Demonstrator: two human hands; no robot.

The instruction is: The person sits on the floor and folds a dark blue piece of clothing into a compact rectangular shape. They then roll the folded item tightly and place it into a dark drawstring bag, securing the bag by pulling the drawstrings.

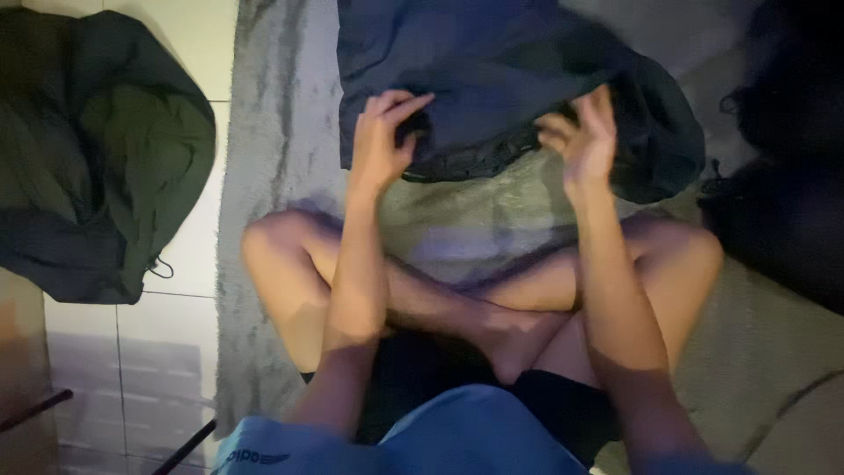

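The dark blue garment lies bunched on the grey rug, at the rug's far end and directly ahead of the person's crossed legs; a paler grey-green panel of cloth, whether lining or a separate piece cannot be told, spreads from its near edge toward the knees. The left hand rests on the garment's near-left edge with fingers curled and thumb tucked toward the cloth, apparently gripping a fold, though the exact hold is blurred. The right hand is raised at the near-right edge with fingers loosely spread and bent; whether it pinches any cloth cannot be told. Judged from this, the step in hand is taking hold of the near edge at two points. The next move calls for a firm grip on both sides at matching height, and for the bunched upper part to be drawn flat. Obstructions: the knees sit close under the near edge and limit the room to pull. A dark green jacket lies well apart on the tiled floor off the rug's left edge, and a black heap sits at the rug's right edge
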